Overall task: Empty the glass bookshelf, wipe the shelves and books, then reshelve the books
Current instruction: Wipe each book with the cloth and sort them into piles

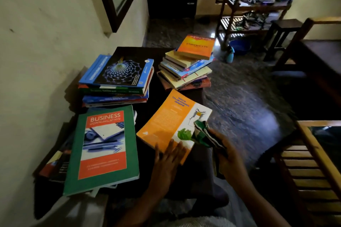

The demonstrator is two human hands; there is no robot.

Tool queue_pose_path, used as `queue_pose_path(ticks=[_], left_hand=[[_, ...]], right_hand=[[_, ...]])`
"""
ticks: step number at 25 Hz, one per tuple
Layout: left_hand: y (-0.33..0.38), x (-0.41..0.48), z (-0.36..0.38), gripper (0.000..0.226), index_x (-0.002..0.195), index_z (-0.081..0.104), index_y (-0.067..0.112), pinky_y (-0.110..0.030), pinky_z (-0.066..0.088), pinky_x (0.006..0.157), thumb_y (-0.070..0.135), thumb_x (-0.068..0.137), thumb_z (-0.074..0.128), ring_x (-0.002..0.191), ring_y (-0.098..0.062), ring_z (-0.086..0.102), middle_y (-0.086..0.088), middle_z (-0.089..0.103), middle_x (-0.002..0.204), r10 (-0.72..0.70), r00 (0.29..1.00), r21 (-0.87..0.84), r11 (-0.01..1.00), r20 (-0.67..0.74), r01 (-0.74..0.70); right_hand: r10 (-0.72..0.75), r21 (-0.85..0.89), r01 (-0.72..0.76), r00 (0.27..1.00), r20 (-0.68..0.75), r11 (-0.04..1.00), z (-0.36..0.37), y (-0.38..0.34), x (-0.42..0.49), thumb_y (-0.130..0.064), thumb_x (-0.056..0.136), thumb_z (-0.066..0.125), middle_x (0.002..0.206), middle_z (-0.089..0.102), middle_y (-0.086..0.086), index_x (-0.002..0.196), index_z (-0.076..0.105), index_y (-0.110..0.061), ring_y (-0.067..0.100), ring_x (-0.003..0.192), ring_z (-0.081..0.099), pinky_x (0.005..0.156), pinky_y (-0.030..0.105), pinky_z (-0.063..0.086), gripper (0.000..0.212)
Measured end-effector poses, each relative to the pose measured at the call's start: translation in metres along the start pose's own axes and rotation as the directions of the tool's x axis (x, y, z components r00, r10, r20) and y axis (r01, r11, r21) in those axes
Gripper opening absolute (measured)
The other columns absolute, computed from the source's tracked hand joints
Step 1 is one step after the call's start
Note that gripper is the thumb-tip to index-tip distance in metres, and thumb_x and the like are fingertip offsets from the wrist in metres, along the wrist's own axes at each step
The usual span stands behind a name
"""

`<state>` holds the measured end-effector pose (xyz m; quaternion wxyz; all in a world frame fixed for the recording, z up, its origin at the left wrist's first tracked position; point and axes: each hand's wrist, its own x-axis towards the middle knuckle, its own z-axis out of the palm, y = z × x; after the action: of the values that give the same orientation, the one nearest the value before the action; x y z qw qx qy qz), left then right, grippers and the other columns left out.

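- Blurring softened the left hand [168, 155], which lay flat, fingers spread, on the orange book [166, 121] on the dark table [160, 97].
- Right hand [228, 153] clutched a green cloth [202, 134] touching that book's edge.

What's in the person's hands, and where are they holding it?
The right hand grips a green cloth by its near end. The left hand holds nothing; it lies flat on the orange book's near corner.

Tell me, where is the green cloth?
In the head view, the green cloth is bunched in the right hand, touching the orange book's near right corner.
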<state>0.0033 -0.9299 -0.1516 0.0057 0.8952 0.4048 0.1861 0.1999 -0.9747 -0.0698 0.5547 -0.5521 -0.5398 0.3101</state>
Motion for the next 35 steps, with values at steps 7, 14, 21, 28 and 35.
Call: queue_pose_path(ticks=[7,14,21,28,35], left_hand=[[-0.023,-0.021,-0.012,0.071,0.149,0.025,0.021,-0.051,0.008,0.113,0.064,0.092,0.029,0.144,-0.030,0.014,-0.008,0.022,0.156,-0.273,0.958,-0.009,0.961,0.089,0.275],[-0.018,-0.029,-0.004,0.065,0.149,0.024,0.023,-0.058,0.029,0.106,0.044,0.090,0.042,0.145,-0.029,0.016,-0.002,0.022,0.156,-0.362,0.931,-0.101,0.925,0.056,0.366],[-0.012,-0.030,-0.010,0.061,0.149,0.022,0.024,-0.052,0.022,0.111,0.034,0.092,0.042,0.143,-0.025,0.021,0.001,0.023,0.155,-0.364,0.925,-0.237,0.913,-0.110,0.332],[0.012,-0.030,-0.047,0.048,0.143,0.034,0.018,-0.049,0.023,0.112,0.036,0.098,0.034,0.143,-0.022,0.021,-0.005,0.022,0.155,-0.417,0.887,-0.375,0.869,-0.199,0.324],[0.009,0.002,-0.049,0.068,0.140,0.040,0.023,-0.055,0.025,0.111,0.066,0.092,0.020,0.144,-0.017,0.016,0.005,0.024,0.154,-0.456,0.890,-0.482,0.778,0.009,0.404]], right_hand=[[0.010,-0.038,-0.002,0.979,0.204,0.999,0.018,-0.002,0.055,-0.008,0.087,0.048,0.126,0.058,0.005,0.123,0.054,-0.038,0.016,0.114,0.058,0.092,0.035,0.050,0.047],[0.161,-0.720,0.068,0.956,0.245,0.690,0.062,0.019,0.191,-0.004,0.093,0.042,0.154,0.023,0.004,0.146,0.027,-0.025,0.028,0.136,0.025,0.104,0.046,0.031,0.059],[0.237,-0.839,0.253,0.884,0.402,0.481,0.097,0.054,0.153,-0.014,0.096,0.034,0.158,0.000,-0.001,0.148,0.006,-0.035,0.024,0.144,0.001,0.114,0.041,0.009,0.062],[-0.114,-0.528,0.644,0.686,0.718,0.554,0.110,0.043,0.033,-0.037,0.085,0.041,0.137,0.051,-0.004,0.131,0.052,-0.028,0.019,0.119,0.041,0.089,0.032,0.045,0.049],[-0.054,-0.558,0.295,0.912,0.407,0.776,0.014,0.053,0.090,-0.018,0.086,0.054,0.128,0.058,0.009,0.135,0.042,-0.031,0.029,0.109,0.056,0.092,0.045,0.046,0.052]])
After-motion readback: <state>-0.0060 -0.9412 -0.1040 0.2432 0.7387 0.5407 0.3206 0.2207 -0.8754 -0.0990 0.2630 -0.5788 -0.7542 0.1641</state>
